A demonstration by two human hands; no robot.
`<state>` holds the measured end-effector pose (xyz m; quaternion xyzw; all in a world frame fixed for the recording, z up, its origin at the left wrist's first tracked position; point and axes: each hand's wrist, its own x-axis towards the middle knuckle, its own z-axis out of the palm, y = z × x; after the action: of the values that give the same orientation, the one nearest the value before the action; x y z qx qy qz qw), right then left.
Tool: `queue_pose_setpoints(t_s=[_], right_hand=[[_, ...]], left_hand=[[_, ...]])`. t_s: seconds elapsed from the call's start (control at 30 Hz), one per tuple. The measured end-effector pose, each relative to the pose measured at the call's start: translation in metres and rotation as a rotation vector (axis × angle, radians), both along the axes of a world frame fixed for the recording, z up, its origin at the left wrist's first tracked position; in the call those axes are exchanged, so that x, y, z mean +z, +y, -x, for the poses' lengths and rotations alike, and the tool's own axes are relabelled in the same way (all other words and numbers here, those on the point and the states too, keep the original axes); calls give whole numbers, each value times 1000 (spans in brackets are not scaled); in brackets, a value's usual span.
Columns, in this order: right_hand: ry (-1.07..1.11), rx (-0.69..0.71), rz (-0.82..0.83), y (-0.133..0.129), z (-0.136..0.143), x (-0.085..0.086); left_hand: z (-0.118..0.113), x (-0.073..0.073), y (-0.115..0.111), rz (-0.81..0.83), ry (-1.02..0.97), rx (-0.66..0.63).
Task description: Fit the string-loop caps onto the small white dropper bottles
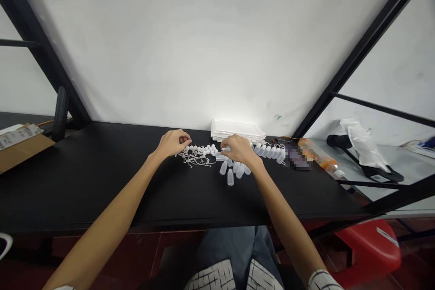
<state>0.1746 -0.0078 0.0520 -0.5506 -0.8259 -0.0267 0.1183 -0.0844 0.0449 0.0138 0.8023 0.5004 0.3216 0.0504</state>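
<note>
My left hand (174,142) is just above the table at the left end of a row of small white caps (204,149). Its thumb and fingertips are pinched together; whatever lies between them is too small to make out. Thin pale cords (196,159) lie tangled below the caps. To the right, my right hand (238,147) has its fingers curled around a small translucent plastic bottle (224,149), only partly visible. Beneath that hand lies a loose group of similar bottles (230,177). Further right, several bottles (270,151) with cords lie side by side in a row.
A stack of white flat pieces (238,129) rests against the wall on the black table (170,199). An orange-labelled bottle (319,157) and a blurred dark object (299,156) lie at the right. A cardboard box (27,147) sits far left; a red stool (370,249) stands below right.
</note>
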Motion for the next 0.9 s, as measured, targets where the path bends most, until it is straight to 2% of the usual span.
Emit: queue_pose_setpoints(t_s=[0.1, 0.2, 0.33, 0.43, 0.53, 0.63, 0.77, 0.9], right_hand=[[-121, -4, 2, 0, 11, -12], [-223, 28, 20, -2, 15, -25], [-218, 24, -30, -5, 15, -28], [-81, -13, -112, -7, 12, -22], [145, -7, -152, -9, 10, -17], [389, 13, -129, -9, 11, -17], [682, 77, -75, -6, 17, -22], [840, 148, 21, -3, 26, -29]], left_hand=[[0, -2, 2, 58, 65, -43], [-2, -2, 1, 104, 48, -101], [-5, 0, -2, 91, -13, -152], [-9, 1, -5, 94, -45, -201], [-16, 4, -13, 124, -125, -263], [-25, 9, -24, 185, -211, -314], [-37, 13, -36, 253, -217, -348], [-43, 12, -40, 209, -245, -338]])
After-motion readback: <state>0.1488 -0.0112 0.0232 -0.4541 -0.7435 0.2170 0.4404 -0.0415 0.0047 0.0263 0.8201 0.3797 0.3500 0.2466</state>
